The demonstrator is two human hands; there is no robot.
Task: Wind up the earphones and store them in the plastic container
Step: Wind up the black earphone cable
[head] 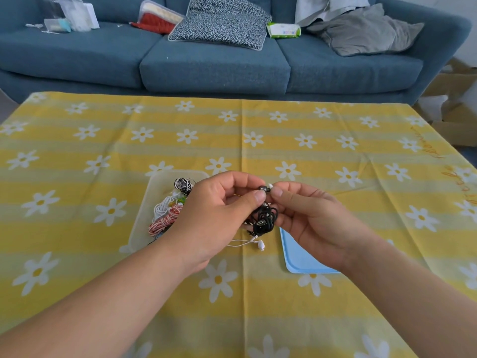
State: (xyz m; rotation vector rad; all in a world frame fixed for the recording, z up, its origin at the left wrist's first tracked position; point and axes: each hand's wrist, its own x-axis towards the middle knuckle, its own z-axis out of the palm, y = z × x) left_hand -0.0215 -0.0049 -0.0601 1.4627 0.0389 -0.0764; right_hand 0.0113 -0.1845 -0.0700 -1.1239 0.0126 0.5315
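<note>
A bundle of black earphones hangs between my two hands above the table. My left hand pinches the bundle's top with thumb and forefinger, and my right hand grips an earbud tip beside it. The clear plastic container lies on the cloth behind my left hand; it holds wound earphones in black-and-white, white and red-and-white. A loose white earphone lies on the cloth under the bundle.
A light blue lid lies flat under my right wrist. The table wears a yellow daisy cloth. A blue sofa with cushions and packets stands beyond the far edge. Cardboard boxes sit at the right.
</note>
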